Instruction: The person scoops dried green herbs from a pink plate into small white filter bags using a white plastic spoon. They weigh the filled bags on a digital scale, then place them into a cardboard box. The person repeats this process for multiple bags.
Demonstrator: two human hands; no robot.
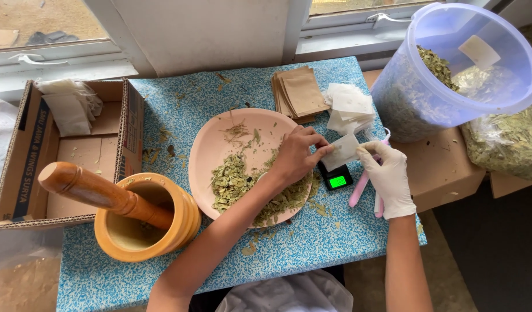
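Note:
My bare left hand [298, 155] hovers over the pink plate [220, 144] of dried green leaves [231, 182], its fingertips pinching one edge of a small white filter bag [342, 151]. My right hand [388, 176], in a white glove, holds the bag's other edge and also grips a pink stick-like tool [358, 190]. The bag hangs just above a small black scale [337, 179] with a lit green display.
A wooden mortar [147, 222] with a pestle [98, 190] stands at the front left. A cardboard box [23, 156] holds white bags. Brown envelopes [300, 92] and a stack of white bags [350, 107] lie behind the plate. A clear tub of leaves [451, 75] sits right.

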